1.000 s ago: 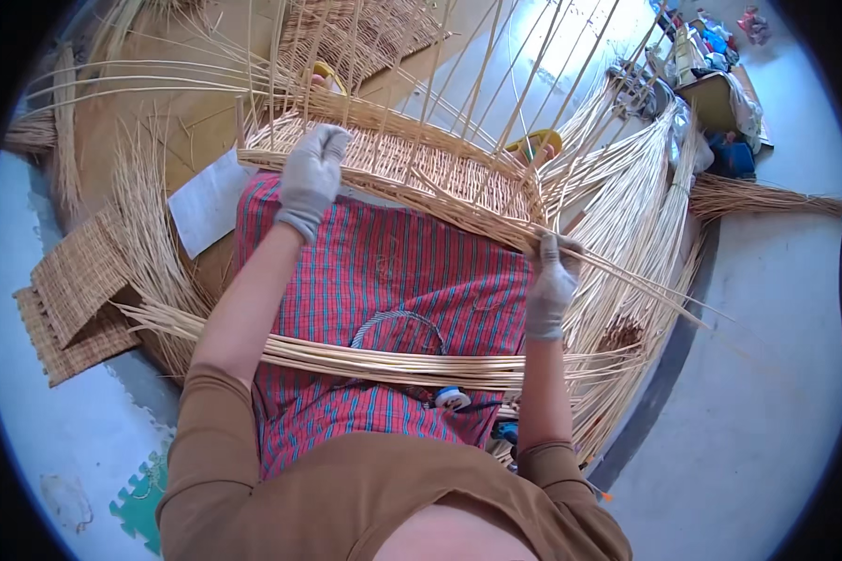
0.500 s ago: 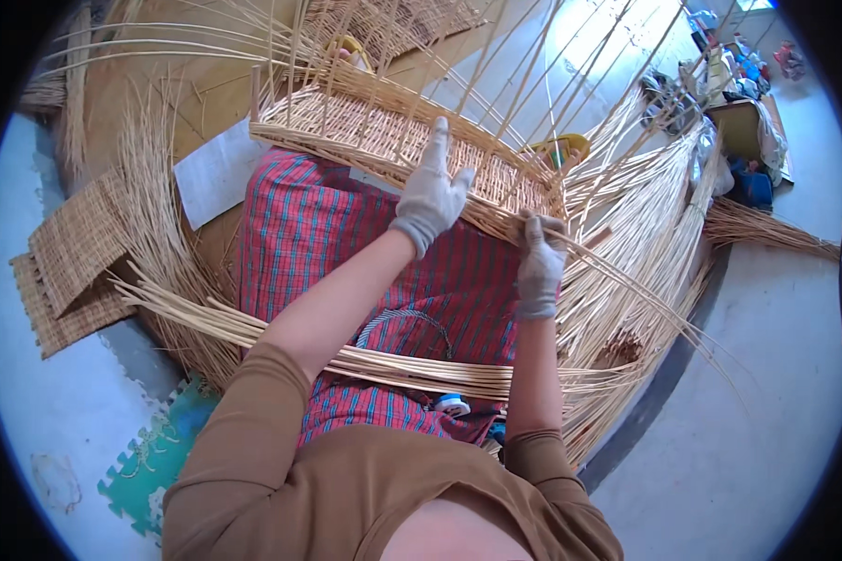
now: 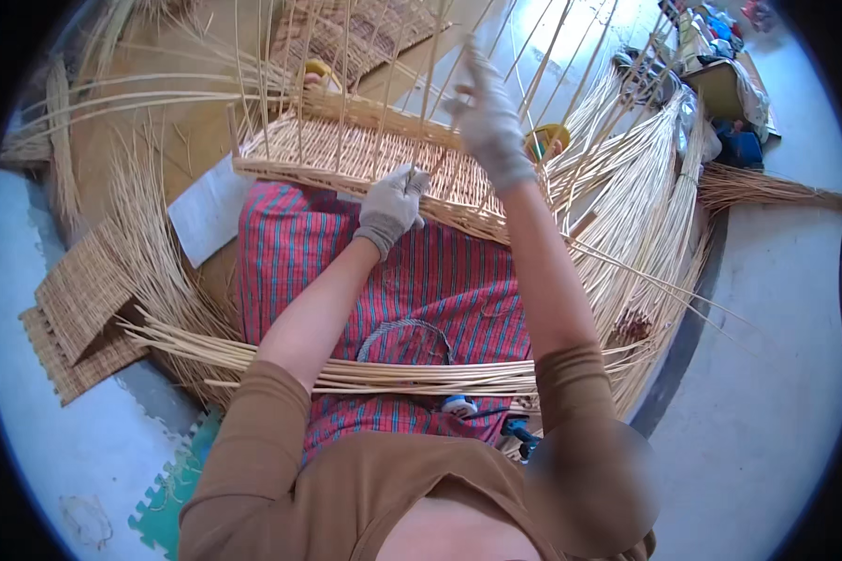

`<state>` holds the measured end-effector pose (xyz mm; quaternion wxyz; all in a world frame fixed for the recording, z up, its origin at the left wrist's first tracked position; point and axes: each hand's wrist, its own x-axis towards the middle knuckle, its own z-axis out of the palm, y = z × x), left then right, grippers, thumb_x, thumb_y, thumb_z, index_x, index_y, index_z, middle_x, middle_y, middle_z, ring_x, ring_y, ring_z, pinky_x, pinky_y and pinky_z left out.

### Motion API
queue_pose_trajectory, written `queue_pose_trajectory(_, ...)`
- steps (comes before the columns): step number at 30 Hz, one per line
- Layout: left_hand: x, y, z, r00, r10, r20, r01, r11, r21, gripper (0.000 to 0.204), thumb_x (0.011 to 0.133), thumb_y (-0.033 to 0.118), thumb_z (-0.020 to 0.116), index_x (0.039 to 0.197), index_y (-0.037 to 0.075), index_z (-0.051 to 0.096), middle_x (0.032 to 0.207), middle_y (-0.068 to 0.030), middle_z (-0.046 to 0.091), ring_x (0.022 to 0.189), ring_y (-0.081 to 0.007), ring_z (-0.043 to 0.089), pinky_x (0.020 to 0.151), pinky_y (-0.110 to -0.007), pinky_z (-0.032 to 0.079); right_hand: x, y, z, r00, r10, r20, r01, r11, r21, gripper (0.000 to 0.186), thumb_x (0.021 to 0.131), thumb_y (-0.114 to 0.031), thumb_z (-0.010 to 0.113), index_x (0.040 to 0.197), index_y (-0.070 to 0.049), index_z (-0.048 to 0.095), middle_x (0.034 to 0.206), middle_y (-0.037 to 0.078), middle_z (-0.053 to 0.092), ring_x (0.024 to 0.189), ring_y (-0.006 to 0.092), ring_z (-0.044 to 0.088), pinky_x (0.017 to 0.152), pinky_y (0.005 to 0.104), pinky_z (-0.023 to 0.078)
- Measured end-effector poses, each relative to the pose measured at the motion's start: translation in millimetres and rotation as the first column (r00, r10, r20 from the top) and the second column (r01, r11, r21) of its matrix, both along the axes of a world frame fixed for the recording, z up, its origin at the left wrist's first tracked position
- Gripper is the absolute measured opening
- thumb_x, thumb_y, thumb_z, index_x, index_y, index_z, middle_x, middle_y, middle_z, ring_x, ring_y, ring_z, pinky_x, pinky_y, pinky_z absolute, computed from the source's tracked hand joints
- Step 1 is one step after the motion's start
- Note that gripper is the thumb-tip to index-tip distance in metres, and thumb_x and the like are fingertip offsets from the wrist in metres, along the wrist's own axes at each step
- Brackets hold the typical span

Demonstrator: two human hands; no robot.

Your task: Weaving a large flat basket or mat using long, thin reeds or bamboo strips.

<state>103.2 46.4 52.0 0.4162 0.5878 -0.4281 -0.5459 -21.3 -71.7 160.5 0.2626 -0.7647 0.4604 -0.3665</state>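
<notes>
A shallow wicker basket of pale woven rods rests slanted across my lap, long thin stakes standing up from its edges. My gloved left hand is closed on its near rim, the fingertips by the foot of a stake. Above the basket's right half rises my gloved right hand, fingers stretched upward among the stakes and thumb apart. Motion slightly smears it, and I see nothing held in it. Under the basket lies a red plaid cloth over my legs.
A bundle of pale rods lies across my lap, with a tape measure nearby. Loose rods fan out at the right. Woven mats lie at the left beside dry stalks. A green foam mat is lower left.
My right hand has left the basket's right corner and swung up over the basket. The left hand has come down and left from inside the basket to its near rim.
</notes>
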Motion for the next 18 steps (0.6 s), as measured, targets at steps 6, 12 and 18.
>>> queue_pose_trajectory(6, 28, -6, -22, 0.942, -0.012, 0.335, 0.007, 1.0, 0.014, 0.035, 0.101, 0.036, 0.06, 0.105, 0.002, 0.066, 0.076, -0.011, 0.071, 0.055, -0.0177, 0.069, 0.052, -0.033, 0.051, 37, 44, 19, 0.792, -0.121, 0.598, -0.044, 0.966, 0.254, 0.095, 0.084, 0.008, 0.067, 0.16, -0.022, 0.019, 0.134, 0.017, 0.051, 0.114, 0.0239, 0.058, 0.095, 0.0366, 0.054)
queue_pose_trajectory(12, 7, -11, 10, 0.997, -0.045, -0.058, 0.051, 0.992, 0.111, 0.02, 0.096, 0.024, 0.069, 0.091, 0.005, 0.062, 0.071, -0.0051, 0.065, 0.051, -0.0117, 0.063, 0.048, -0.029, 0.051, -99, 157, -81, 0.399, -0.726, 0.559, 0.406, 0.687, 0.603, 0.027, 0.108, -0.019, 0.041, 0.134, -0.011, 0.037, 0.09, 0.012, 0.065, 0.07, 0.0183, 0.068, 0.042, 0.0231, 0.046)
queue_pose_trajectory(18, -4, -15, 27, 0.965, 0.053, 0.258, -0.115, 0.966, 0.231, 0.055, 0.071, 0.054, 0.087, 0.077, 0.006, 0.059, 0.064, -0.0061, 0.068, 0.055, -0.0126, 0.067, 0.056, -0.029, 0.053, -82, 167, -56, 0.476, -0.77, 0.425, 0.458, 0.63, 0.627, 0.021, 0.108, -0.024, 0.046, 0.122, -0.008, 0.046, 0.084, 0.008, 0.065, 0.073, 0.0142, 0.069, 0.038, 0.0217, 0.045)
